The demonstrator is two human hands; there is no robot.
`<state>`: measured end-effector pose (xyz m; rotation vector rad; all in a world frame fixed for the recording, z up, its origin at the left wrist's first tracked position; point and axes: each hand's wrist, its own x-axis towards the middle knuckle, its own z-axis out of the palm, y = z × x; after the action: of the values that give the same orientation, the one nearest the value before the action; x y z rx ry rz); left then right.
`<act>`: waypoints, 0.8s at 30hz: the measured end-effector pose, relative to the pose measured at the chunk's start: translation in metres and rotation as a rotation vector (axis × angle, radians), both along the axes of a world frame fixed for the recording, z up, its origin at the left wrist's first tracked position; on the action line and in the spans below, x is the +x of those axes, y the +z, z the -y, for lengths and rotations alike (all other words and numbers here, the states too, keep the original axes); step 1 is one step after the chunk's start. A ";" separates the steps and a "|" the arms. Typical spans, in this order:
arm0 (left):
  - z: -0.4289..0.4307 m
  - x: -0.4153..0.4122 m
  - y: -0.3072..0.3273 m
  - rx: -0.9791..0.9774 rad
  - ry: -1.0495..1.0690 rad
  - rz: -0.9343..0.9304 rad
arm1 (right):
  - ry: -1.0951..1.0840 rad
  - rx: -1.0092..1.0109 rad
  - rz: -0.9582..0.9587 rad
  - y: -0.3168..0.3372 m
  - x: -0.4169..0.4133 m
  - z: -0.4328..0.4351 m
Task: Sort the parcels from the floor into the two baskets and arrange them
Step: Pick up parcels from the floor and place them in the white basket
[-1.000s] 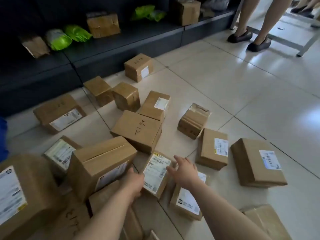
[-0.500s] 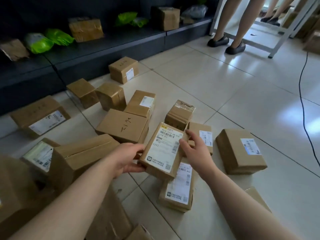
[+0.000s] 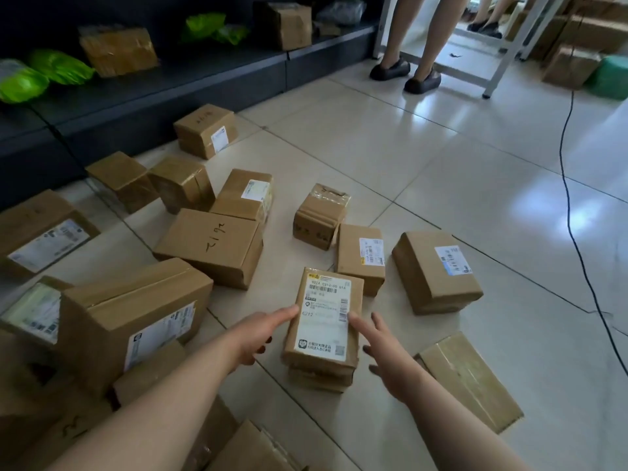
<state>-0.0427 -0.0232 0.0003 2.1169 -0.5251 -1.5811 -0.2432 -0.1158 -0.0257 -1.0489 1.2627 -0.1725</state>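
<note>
With left hand (image 3: 261,331) and right hand (image 3: 384,351) released, fingers straight, flanked labelled parcel (image 3: 324,317) stacked on lower parcel (image 3: 317,380), lower centre; presumably squared for joint lifting.

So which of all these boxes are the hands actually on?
The slim box with the large white label, lying on top of another box. The left hand and right hand touch its two sides, fingers straight.

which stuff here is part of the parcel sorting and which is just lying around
Job: labelled parcel between left hand and right hand, atop another parcel; loose floor parcels.
Lying about: black cable; green bags on shelf; metal rack.
</note>
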 end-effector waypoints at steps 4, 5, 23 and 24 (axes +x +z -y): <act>-0.002 -0.012 -0.023 -0.091 0.049 -0.244 | 0.000 0.147 0.080 -0.012 0.007 -0.017; -0.001 -0.014 -0.027 -0.128 0.076 -0.313 | -0.012 0.134 0.110 -0.016 0.010 -0.019; 0.024 0.055 0.130 -0.427 0.477 -0.383 | 0.088 -0.046 0.333 0.151 0.098 0.022; 0.021 0.060 0.156 -0.431 0.487 -0.377 | 0.093 -0.046 0.337 0.176 0.103 0.022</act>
<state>0.0171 -0.0442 0.1560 1.4409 -0.1761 -1.3808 -0.1401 -0.1374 0.1505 -1.0652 0.9080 -0.2948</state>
